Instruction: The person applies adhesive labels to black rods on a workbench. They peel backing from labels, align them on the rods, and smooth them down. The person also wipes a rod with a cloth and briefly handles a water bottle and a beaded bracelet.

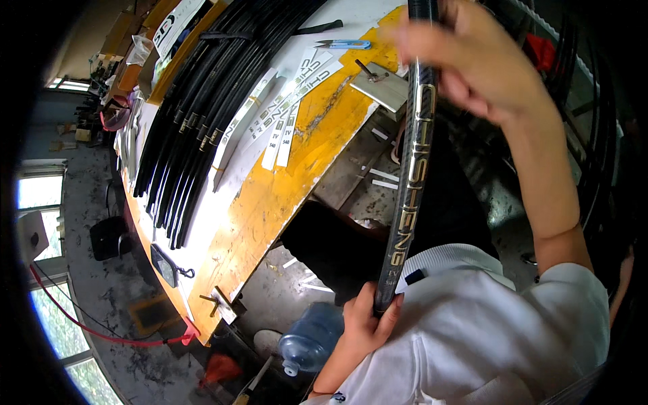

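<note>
A long black tube [403,202] with gold lettering along its side stands nearly upright in front of my body. Its lower end is gripped by my left hand [364,322], with the thumb on one side and the fingers on the other. Near the top of the tube, my right hand [472,64] crosses over it. Motion blurs those fingers, so whether they grip the tube or only brush it is unclear. On the table to the left lie white lettered sticker strips [291,111] and small blue thread snips [344,44].
Many black tubes [196,128] lie in a bundle on the yellow-and-white worktable [233,260]. Clamp-like metal fittings sit at its edge, one with a plate [381,88]. A phone-like device [164,264] is near the far corner. A blue water jug [307,341] lies below.
</note>
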Action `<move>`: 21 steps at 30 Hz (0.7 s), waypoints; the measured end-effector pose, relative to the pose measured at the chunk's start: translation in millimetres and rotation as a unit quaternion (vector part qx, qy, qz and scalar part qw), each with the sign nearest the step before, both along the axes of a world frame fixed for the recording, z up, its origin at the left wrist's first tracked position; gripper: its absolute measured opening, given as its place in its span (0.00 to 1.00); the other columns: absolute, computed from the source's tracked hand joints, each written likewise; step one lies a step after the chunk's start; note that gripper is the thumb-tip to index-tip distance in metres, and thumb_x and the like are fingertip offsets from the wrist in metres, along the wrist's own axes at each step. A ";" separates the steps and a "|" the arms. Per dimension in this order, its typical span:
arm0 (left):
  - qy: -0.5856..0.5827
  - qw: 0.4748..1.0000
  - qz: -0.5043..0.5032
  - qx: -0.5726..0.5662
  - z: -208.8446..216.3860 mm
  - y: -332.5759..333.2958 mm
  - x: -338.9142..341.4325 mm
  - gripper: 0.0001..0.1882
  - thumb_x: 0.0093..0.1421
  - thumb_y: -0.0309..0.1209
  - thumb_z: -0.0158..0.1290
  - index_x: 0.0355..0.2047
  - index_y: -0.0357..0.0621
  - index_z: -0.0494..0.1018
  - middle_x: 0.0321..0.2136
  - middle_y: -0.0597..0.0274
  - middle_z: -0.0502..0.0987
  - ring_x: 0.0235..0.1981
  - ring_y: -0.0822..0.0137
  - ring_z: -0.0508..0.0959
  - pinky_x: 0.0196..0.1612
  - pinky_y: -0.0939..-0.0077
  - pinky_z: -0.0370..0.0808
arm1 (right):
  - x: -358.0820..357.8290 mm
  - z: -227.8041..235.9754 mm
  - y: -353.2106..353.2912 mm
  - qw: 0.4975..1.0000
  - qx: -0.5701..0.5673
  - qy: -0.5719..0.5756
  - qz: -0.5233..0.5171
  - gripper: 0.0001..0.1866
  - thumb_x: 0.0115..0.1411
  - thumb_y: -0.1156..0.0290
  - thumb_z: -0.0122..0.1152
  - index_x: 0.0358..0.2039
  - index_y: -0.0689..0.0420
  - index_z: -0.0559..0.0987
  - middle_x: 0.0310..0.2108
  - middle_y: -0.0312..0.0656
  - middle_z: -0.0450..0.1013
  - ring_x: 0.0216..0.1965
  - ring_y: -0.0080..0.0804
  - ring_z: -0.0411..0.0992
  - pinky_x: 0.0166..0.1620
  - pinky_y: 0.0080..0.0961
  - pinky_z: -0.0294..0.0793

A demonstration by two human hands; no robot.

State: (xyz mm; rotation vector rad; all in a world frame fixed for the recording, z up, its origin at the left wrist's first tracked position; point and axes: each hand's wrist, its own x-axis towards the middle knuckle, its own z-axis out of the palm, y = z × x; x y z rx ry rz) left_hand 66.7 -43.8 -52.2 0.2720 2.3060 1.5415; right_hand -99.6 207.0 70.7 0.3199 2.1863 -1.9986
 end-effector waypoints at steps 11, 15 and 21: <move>-0.007 1.000 0.002 0.013 5.0 20.7 -24.7 0.09 0.57 0.26 0.55 0.32 0.36 0.65 0.14 0.58 0.70 0.14 0.65 0.72 0.20 0.76 0.67 | 74.6 -93.7 -54.4 0.979 -0.060 -0.051 0.187 0.15 0.45 0.64 0.70 0.20 0.56 0.72 0.14 0.34 0.68 0.08 0.16 0.60 0.13 0.13 0.57; -0.026 0.999 -0.024 -0.023 -4.8 10.6 -20.5 0.10 0.57 0.27 0.56 0.31 0.36 0.66 0.14 0.58 0.70 0.13 0.65 0.72 0.20 0.77 0.67 | 39.9 -71.0 -24.5 0.998 0.050 0.000 0.047 0.17 0.49 0.59 0.69 0.21 0.56 0.72 0.13 0.32 0.67 0.08 0.14 0.61 0.08 0.12 0.57; -0.022 0.999 0.001 -0.033 7.2 22.3 -25.8 0.08 0.57 0.25 0.55 0.29 0.38 0.66 0.16 0.67 0.69 0.17 0.77 0.67 0.22 0.82 0.65 | 25.6 -44.7 -18.9 0.996 0.074 0.032 -0.045 0.18 0.49 0.56 0.69 0.22 0.56 0.72 0.11 0.30 0.65 0.08 0.13 0.60 0.08 0.12 0.56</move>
